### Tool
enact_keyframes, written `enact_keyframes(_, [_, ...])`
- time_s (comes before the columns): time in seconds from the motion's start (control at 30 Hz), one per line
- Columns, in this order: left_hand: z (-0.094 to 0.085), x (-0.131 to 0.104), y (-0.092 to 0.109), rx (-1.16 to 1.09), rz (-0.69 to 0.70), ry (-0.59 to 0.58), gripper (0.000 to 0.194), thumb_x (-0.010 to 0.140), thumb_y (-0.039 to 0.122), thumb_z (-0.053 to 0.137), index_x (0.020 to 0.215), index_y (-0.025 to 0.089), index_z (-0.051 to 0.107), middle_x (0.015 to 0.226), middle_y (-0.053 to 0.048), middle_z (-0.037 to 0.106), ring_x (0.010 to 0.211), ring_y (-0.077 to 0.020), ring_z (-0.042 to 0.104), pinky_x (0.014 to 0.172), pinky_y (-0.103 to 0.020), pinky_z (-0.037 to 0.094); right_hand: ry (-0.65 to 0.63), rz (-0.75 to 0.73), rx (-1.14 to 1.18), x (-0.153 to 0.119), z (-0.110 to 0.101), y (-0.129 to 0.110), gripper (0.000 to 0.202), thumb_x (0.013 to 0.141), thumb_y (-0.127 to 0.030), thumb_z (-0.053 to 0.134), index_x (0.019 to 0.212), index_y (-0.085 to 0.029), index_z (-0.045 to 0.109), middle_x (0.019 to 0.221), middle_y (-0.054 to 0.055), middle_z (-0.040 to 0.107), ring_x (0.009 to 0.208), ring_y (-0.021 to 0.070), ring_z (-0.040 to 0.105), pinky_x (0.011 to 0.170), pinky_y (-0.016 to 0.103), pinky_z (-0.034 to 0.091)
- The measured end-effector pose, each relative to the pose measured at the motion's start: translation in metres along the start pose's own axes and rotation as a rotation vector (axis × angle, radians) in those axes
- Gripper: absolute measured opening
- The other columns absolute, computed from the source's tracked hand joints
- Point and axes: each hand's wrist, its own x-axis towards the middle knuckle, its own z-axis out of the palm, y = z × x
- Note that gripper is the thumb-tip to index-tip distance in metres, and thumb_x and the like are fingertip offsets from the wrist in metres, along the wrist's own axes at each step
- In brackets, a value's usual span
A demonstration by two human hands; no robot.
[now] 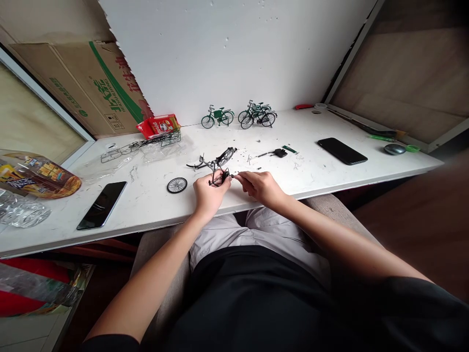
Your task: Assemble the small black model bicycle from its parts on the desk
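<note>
White worktop (304, 168) against a pale, pitted board (227, 58); a person in a dark top and light trousers sits at it, and I look on.

Centre: a small black model bicycle (216, 165), just above the worktop's near edge, partly hidden by the hands. Left hand (209, 195) under and around its near end, fingers closed on it. Right hand (266, 188) meets it from the other side, fingers pinched on a slim dark piece (233, 176), too small to name.

Just left of the left hand, a loose spoked wheel (177, 185) lies flat. Beyond the right hand: a black part (280, 153) and a green strip (289, 149), side by side, with dark crumbs about.

Farther back, by the board, a green bicycle (217, 116) stands upright; to its right, more green bicycles (257, 115) overlap.

Left side: red packet (159, 126) on wire frames (113, 154); phone (102, 205), face up; a brown-labelled bottle (40, 176) on its side; cardboard box (73, 88) behind. Right side: second phone (342, 150), then a silvery oval object (394, 149) near the far end.
</note>
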Motion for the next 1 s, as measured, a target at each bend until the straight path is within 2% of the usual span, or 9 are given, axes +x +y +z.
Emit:
enact_keyframes(0.2, [0.000,-0.003,0.005,0.014,0.079,0.039,0.019,0.085,0.035,0.081,0.092,0.017,0.081,0.091,-0.008,0.083,0.085,-0.0222,0.077,0.080,-0.028,0.059,0.054,0.259,0.127,0.002,0.005,-0.014,0.061,0.109,-0.068,0.045,0.072,-0.022,0.058,0.049,-0.002,0.056,0.045,0.0139,0.051,0.053,0.029,0.043])
enact_keyframes(0.33, [0.000,-0.005,0.004,0.108,0.162,0.090,0.018,0.089,0.035,0.079,0.088,0.017,0.081,0.087,-0.008,0.081,0.079,-0.0207,0.075,0.081,-0.029,0.059,0.096,0.399,0.225,0.003,0.011,-0.020,0.062,0.104,-0.075,0.050,0.076,-0.022,0.065,0.044,-0.002,0.057,0.041,0.0169,0.056,0.054,0.032,0.048])
enact_keyframes(0.43, [0.000,-0.006,0.005,0.146,0.215,0.119,0.018,0.090,0.035,0.079,0.086,0.018,0.080,0.086,-0.008,0.080,0.078,-0.0203,0.073,0.083,-0.030,0.058,0.096,0.500,0.353,0.003,0.014,-0.023,0.064,0.102,-0.080,0.048,0.075,-0.023,0.063,0.042,-0.002,0.057,0.037,0.0178,0.056,0.049,0.032,0.046])
enact_keyframes(0.5, [0.001,-0.007,0.008,0.143,0.202,0.114,0.018,0.090,0.036,0.079,0.088,0.018,0.081,0.086,-0.008,0.080,0.080,-0.0204,0.073,0.083,-0.030,0.058,0.091,0.516,0.358,0.004,0.015,-0.023,0.065,0.104,-0.079,0.042,0.074,-0.024,0.059,0.042,-0.002,0.056,0.038,0.0181,0.056,0.049,0.031,0.045])
enact_keyframes(0.6, [0.002,-0.005,0.013,0.095,0.135,0.108,0.019,0.089,0.036,0.081,0.091,0.017,0.080,0.090,-0.009,0.081,0.085,-0.0214,0.074,0.083,-0.028,0.058,0.086,0.402,0.155,0.004,0.014,-0.022,0.059,0.112,-0.068,0.033,0.078,-0.024,0.054,0.051,0.000,0.059,0.046,0.0186,0.056,0.053,0.031,0.042])
enact_keyframes(0.7, [0.001,-0.003,0.015,0.045,0.115,0.108,0.020,0.087,0.036,0.082,0.094,0.017,0.080,0.098,-0.011,0.083,0.091,-0.0229,0.076,0.084,-0.028,0.058,0.014,0.246,-0.099,0.004,0.010,-0.021,0.036,0.114,-0.047,0.038,0.096,-0.022,0.056,0.063,0.002,0.063,0.053,0.0203,0.054,0.055,0.032,0.035])
enact_keyframes(0.77, [-0.001,-0.001,0.014,0.053,0.130,0.103,0.021,0.088,0.035,0.082,0.098,0.017,0.080,0.102,-0.012,0.083,0.093,-0.0231,0.077,0.086,-0.029,0.059,-0.053,0.192,-0.213,0.004,0.006,-0.020,0.025,0.113,-0.036,0.040,0.104,-0.020,0.057,0.070,0.004,0.066,0.055,0.0202,0.053,0.056,0.032,0.031])
enact_keyframes(0.9, [-0.005,0.002,0.006,0.134,0.181,0.104,0.021,0.089,0.032,0.080,0.104,0.017,0.080,0.102,-0.011,0.083,0.091,-0.0227,0.078,0.087,-0.031,0.061,-0.162,0.084,-0.416,0.007,-0.003,-0.016,0.027,0.114,-0.027,0.037,0.108,-0.017,0.061,0.090,0.010,0.073,0.067,0.0195,0.057,0.060,0.032,0.028])
enact_keyframes(1.0, [-0.005,0.004,0.001,0.159,0.206,0.094,0.020,0.092,0.031,0.077,0.106,0.018,0.080,0.101,-0.009,0.083,0.087,-0.0211,0.078,0.086,-0.030,0.061,-0.263,-0.020,-0.539,0.008,-0.010,-0.010,0.029,0.115,-0.020,0.034,0.116,-0.015,0.062,0.095,0.011,0.074,0.075,0.0198,0.059,0.063,0.033,0.028])
